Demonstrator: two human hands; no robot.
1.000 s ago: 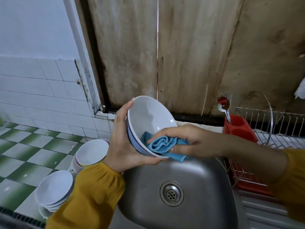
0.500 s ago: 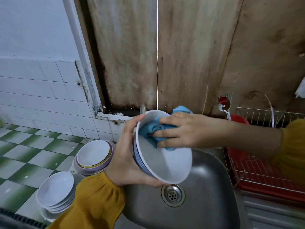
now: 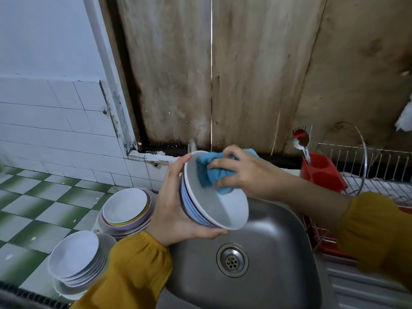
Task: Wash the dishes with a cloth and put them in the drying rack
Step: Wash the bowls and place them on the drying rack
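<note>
bowl (image 3: 225, 210) tilted over sink (image 3: 278, 253), left hand (image 3: 171, 215) fingers gripping it, right hand (image 3: 243, 172) fingers clutching cloth (image 3: 209, 172) inside

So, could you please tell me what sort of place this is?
Most likely a modest home kitchen's washing-up corner: a steel sink, a wire drying rack, and stacked bowls on the tiled counter.

Tiled table with a steel sink

The green-and-white checked table (image 3: 33, 219) carries a stack of white plates (image 3: 75, 255) at its near edge and a stack of coloured dishes (image 3: 124, 208) just behind, both beside the sink (image 3: 278, 253). The wire drying rack (image 3: 379, 175) stands right of the sink.
</note>
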